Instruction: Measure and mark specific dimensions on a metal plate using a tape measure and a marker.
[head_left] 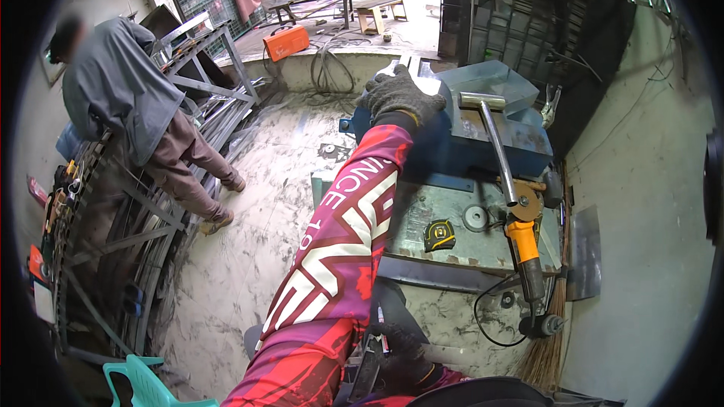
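My left hand [403, 96], in a grey knit glove, reaches far forward to the top of a heavy blue metal machine [434, 132]. Its fingers curl over a pale metal part there; their tips are hidden. Low in the picture, close to my body, my right hand [403, 358] wears a dark glove. A white marker with red on it [384, 339] stands upright at its fingers and seems gripped. Beside it a dark metal bar [366, 373] leans; I cannot tell whether the hand touches it. A steel T-shaped bar [494, 139] lies across the blue machine.
An orange angle grinder [522, 245], a tape measure [439, 235] and a grey disc [475, 218] lie on the metal worktable [422, 207]. A broom [549, 332] leans at right. A co-worker [124, 90] stands left by metal racks. A teal chair [139, 380] is lower left.
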{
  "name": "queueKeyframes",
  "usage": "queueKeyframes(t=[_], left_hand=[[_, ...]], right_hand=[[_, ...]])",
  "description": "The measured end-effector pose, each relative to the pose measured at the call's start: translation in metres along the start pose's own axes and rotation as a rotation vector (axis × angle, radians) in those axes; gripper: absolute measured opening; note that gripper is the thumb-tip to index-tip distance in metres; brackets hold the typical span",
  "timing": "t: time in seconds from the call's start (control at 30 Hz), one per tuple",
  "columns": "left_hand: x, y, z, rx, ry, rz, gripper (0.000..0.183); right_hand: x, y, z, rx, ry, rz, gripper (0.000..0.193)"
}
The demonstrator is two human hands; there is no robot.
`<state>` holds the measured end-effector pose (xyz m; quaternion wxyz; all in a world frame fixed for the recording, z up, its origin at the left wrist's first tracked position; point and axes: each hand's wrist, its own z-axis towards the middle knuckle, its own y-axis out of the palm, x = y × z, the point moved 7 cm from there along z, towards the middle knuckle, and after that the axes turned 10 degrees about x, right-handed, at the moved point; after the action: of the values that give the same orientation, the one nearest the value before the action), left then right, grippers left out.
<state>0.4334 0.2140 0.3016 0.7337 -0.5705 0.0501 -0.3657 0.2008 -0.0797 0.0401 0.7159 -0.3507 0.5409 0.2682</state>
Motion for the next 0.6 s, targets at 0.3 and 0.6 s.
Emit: queueKeyframes(t=[0.3, 0.6], left_hand=[[-0.001, 0.003, 0.011, 0.011, -0.053, -0.14, 0.102], [-0.062, 0.004, 0.053, 0.156, -0.105, -0.842, 0.096]], right_hand=[[0.005, -0.009, 0.005, 0.012, 0.023, -0.003, 0.045], [-0.001, -0.004, -0.004, -0.017, 0.055, 0.017, 0.045]])
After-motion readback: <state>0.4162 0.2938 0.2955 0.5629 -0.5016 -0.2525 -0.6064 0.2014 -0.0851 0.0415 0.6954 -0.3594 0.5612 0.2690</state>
